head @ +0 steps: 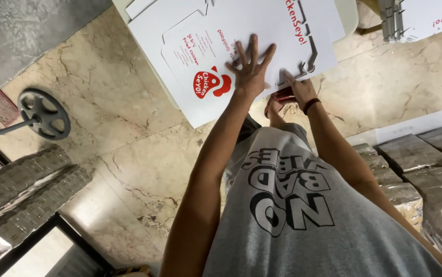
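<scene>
The left hand (250,64) lies flat with fingers spread, palm pressed on a flat, unfolded white cardboard box blank (241,36) printed in red, gripping nothing. The right hand (297,86), a dark band at its wrist, pinches the blank's near edge beside a cut-out tab. The blank tops a stack of like sheets on a pale table (351,15) above a beige marble floor (128,149). Wrapped bundles (416,164) sit at the right, a dark wheel-shaped weight (44,114) at the left.
</scene>
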